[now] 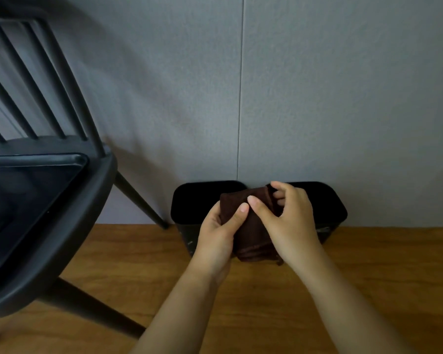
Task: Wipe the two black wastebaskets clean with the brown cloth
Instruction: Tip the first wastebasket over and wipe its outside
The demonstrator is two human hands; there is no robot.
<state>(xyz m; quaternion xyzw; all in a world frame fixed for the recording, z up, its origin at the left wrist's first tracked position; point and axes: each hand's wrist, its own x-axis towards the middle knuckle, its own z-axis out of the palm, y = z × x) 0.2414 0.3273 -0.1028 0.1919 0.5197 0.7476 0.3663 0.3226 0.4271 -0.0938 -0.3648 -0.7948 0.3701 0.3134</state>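
At far left we have a black chair [62, 190] with a black tray [36, 180] on its seat; one chair leg [141, 200] slants down to the wood floor [368, 277] just beside the left wastebasket [189, 200], so we would watch our elbow there. Both black wastebaskets stand side by side against the grey wall [317, 98], open tops up. Our left hand [218, 233] pinches the brown cloth [253, 226] with thumb on top. The cloth hangs bunched above the baskets, soft and limp, so we judge a folded pad grips best. Our right hand [284, 213] pinches its upper fold. The right wastebasket [327, 203] looks light; we would steady its rim.
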